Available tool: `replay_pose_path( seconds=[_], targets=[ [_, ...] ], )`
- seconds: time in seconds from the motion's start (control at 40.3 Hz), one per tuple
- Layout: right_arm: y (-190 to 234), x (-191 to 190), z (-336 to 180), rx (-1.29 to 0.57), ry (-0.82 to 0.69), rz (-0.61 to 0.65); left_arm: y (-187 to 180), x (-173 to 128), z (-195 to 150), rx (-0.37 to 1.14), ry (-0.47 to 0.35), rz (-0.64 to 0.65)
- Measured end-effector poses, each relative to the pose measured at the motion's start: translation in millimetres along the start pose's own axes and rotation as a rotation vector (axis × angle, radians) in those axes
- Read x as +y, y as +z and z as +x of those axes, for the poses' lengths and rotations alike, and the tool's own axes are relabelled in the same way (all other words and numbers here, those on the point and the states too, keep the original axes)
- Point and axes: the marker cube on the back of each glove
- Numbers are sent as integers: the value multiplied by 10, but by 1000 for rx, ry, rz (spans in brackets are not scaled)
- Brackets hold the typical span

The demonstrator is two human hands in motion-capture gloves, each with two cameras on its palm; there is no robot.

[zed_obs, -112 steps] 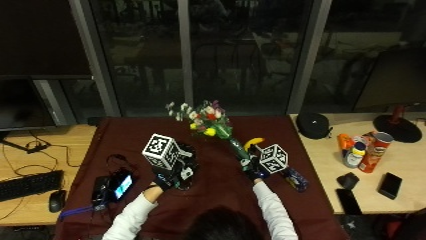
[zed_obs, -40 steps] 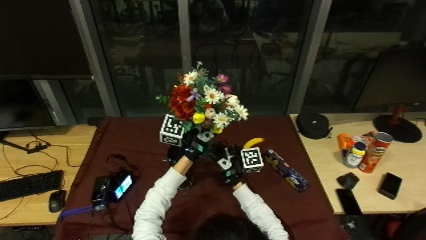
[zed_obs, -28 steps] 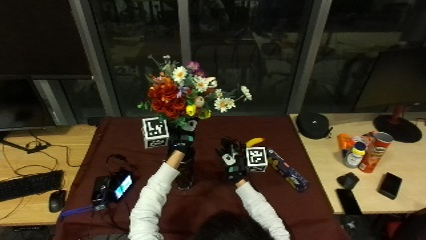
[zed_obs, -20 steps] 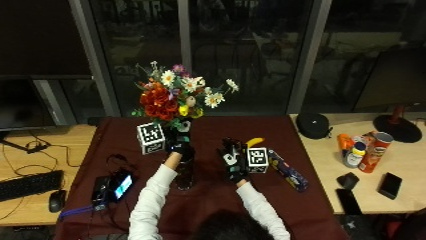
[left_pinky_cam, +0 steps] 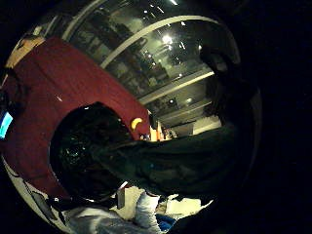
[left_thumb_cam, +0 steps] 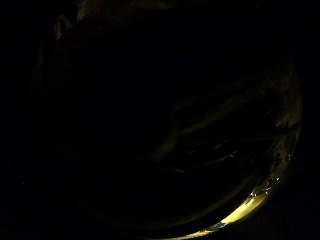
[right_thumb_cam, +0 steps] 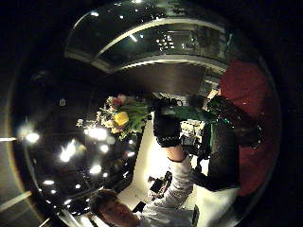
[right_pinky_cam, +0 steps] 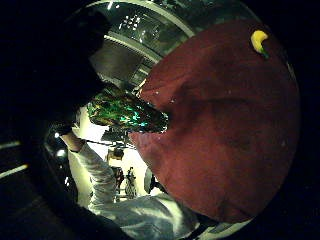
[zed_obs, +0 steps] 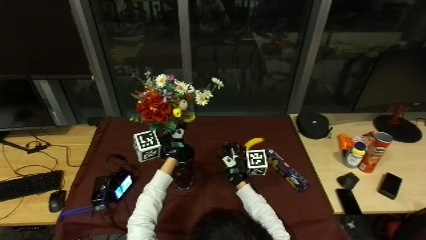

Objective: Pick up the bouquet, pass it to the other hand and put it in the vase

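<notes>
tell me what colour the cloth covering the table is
Dark red, a maroon shade. The cloth shows best in the outside view.

You are working at a wooden table [zed_obs: 40,145] whose middle is covered by a dark red cloth [zed_obs: 213,130]. On the cloth stand a dark vase [zed_obs: 183,172], a banana [zed_obs: 253,142], a long dark packet [zed_obs: 287,171] and a phone with a lit screen [zed_obs: 122,184]. To your left, on bare wood, lie a keyboard [zed_obs: 26,185] and a mouse [zed_obs: 56,201]. To your right stand a crisp tube [zed_obs: 375,152], a bottle [zed_obs: 353,154], a black round object [zed_obs: 313,125] and two dark phones [zed_obs: 390,185].
</notes>
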Motion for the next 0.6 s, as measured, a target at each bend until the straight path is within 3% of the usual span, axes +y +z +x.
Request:
replay_pose_path(
  seconds=[0.099, 0.223, 0.372, 0.595],
  targets=[
    [0, 2, 55, 12, 30, 8, -73, 48, -98, -15, -50, -65],
    [-3, 51, 60, 39, 49, -11, -238, 123, -576, -18, -117, -250],
    [-61, 15, 224, 82, 67, -32, -531, 345, -1105, 42, -142, -361],
    [-98, 32, 383, 110, 114, -49, -728, 379, -1190, 29, -110, -295]
  ],
)
